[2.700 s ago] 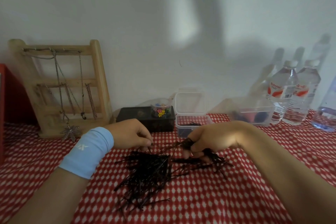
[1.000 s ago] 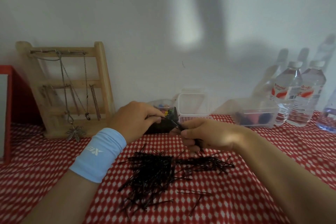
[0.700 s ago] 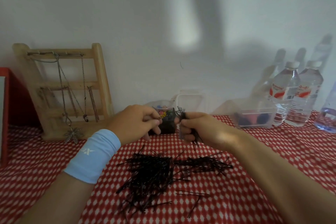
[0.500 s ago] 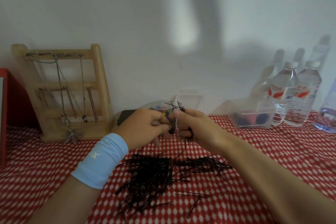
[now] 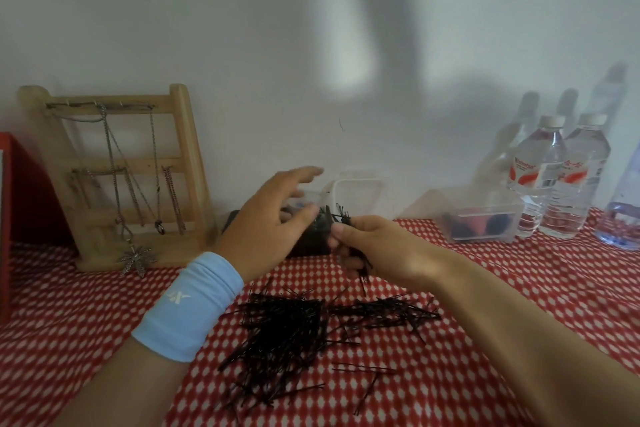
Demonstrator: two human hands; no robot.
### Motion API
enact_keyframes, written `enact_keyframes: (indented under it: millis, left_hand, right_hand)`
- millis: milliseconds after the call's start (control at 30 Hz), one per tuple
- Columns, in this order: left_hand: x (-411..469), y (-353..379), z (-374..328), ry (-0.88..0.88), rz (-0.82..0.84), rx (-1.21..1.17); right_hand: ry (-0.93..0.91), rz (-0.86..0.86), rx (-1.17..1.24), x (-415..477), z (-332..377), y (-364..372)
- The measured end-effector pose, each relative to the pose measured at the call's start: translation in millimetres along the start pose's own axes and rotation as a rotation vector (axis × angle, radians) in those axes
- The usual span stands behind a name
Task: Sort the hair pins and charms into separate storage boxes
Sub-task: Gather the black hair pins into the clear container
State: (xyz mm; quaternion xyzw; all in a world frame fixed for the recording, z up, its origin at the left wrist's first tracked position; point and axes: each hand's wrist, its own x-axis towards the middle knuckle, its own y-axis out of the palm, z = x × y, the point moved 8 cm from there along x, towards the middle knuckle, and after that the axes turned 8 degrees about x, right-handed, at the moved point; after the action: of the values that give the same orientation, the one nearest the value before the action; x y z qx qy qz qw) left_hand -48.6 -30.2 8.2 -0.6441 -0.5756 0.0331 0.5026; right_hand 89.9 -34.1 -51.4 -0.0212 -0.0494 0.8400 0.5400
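- Right hand (image 5: 372,248) clamps a pin bundle (image 5: 343,217) above the red cloth (image 5: 86,322).
- Left hand (image 5: 273,227) hovers beside it, fingers spread, empty.
- Loose pins (image 5: 287,333) lie heaped below.

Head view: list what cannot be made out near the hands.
Blurred by motion: left hand fingers; whether they touch the hair pin bundle unclear.
Hidden by right hand: how many pins the bundle holds.
Hidden behind both hands: contents of the clear storage box.
Covered by left hand: most of the black box.
Blurred: contents of the clear container.
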Motion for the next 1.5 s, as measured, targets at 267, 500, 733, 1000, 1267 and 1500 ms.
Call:
enact_keyframes:
  millis: [267,500,733,1000,1267,1500]
  left_hand:
    - [0.7,10.2,11.1,-0.076,0.094,0.123]
    - [-5.4,26.0,11.6,-0.173,0.171,-0.082]
    - [-9.3,36.0,-3.2,-0.056,0.282,0.106]
    - [-1.6,13.6,-0.9,-0.041,-0.026,-0.066]
    - [21.9,37.5,-24.8,0.065,0.237,-0.064]
    - [45.7,31.9,-5.4,-0.005,0.203,-0.003]
  right_hand:
    - [-0.039,-0.117,-0.137,2.9,1.2,-7.1]
    - [-0.106,-0.193,0.081,10.1,-1.3,-9.4]
    - [-0.069,-0.248,0.21,11.0,-7.2,-19.6]
    - [-0.016,-0.123,0.529,12.3,-9.8,-17.8]
    - [0.035,0.039,0.488,6.6,-4.8,-8.0]
    - [0.074,-0.101,0.14,19.0,18.6,-49.3]
